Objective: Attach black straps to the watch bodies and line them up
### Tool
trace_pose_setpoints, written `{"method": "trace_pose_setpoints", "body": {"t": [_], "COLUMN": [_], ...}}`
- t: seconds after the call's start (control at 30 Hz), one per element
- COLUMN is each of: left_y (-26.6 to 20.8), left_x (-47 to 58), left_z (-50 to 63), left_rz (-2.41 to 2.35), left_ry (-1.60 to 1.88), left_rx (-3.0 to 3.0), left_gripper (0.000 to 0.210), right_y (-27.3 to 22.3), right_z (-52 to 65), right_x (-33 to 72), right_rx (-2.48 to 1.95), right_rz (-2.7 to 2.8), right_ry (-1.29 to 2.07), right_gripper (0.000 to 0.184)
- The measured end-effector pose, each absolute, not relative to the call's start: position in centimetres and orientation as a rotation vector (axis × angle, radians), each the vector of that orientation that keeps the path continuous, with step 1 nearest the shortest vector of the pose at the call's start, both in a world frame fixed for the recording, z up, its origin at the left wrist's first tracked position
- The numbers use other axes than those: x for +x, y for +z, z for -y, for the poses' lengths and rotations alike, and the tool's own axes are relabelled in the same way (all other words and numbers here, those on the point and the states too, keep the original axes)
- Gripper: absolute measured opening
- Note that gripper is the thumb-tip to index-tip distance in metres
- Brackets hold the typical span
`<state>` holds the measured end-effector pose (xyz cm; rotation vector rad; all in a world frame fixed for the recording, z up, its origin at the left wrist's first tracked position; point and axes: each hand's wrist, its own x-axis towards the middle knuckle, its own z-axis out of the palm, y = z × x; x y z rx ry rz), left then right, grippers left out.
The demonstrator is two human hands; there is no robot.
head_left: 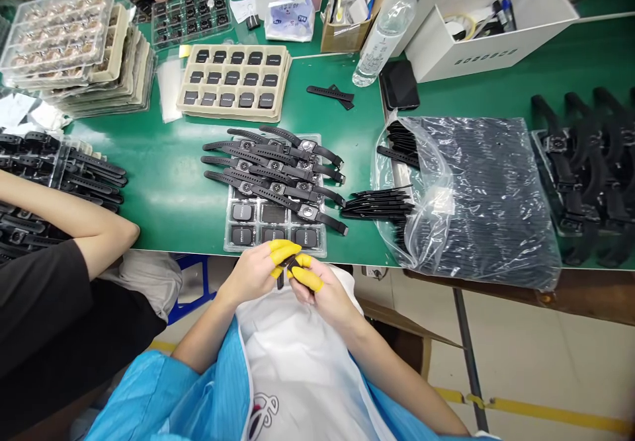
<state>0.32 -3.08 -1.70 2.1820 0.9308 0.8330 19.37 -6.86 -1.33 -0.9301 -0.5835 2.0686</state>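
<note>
My left hand [257,270] and my right hand [320,287], both with yellow finger cots, are closed around a black smartwatch [292,264] just off the table's front edge. Fingers hide much of it; a short dark strap end hangs below. Right in front lies a clear tray [229,237] of watches. Its near rows hold square watch bodies [243,236] without straps, and one near pocket shows no watch body. Across its far rows lie several watches with black straps [278,166], back sides up.
To the right, a clear plastic bag [491,196] of black straps has loose straps [377,203] at its mouth. Behind stand a beige tray [233,82], a bottle [389,31], a phone [399,85] and a white box [491,31]. A co-worker's arm [99,229] rests at left.
</note>
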Motion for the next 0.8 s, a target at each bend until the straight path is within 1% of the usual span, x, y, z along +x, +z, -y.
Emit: {"method": "trace_pose_setpoints", "body": {"t": [0.07, 0.17, 0.3, 0.4, 0.5, 0.63, 0.8], "left_y": [-1.62, -1.58, -1.53, -1.59, -1.94, -2.39, -1.48], "left_x": [0.32, 0.39, 0.59, 0.71, 0.86, 1.21, 1.15], "left_z": [3.06, 3.03, 3.06, 3.16, 3.34, 3.67, 3.47], "left_rz": [-0.979, -1.011, -0.912, -0.903, -0.917, -0.939, -0.87], "left_ry": [0.951, 1.02, 0.819, 0.72, 0.761, 0.862, 0.749], "left_rx": [2.059, 2.024, 2.181, 2.238, 2.249, 2.211, 2.175], "left_gripper": [0.042, 0.042, 0.047, 0.053, 0.056, 0.055, 0.048], "right_y": [-1.23, -1.13, -1.44, -1.64, -1.48, -1.1, -1.01], "right_z": [6.91, 7.07, 7.29, 7.31, 7.26, 7.18, 7.17], "right_x": [19.19, 19.08, 19.32, 19.38, 19.11, 18.7, 18.85], "right_rx": [-0.942, -0.941, -0.891, -0.901, -0.908, -0.876, -0.882], "right_rz": [0.478, 0.477, 0.656, 0.652, 0.543, 0.468, 0.382], "right_ry": [2.061, 2.062, 2.095, 2.11, 2.071, 2.053, 2.077], "right_gripper": [0.038, 0.039, 0.04, 0.037, 0.036, 0.038, 0.04]}}
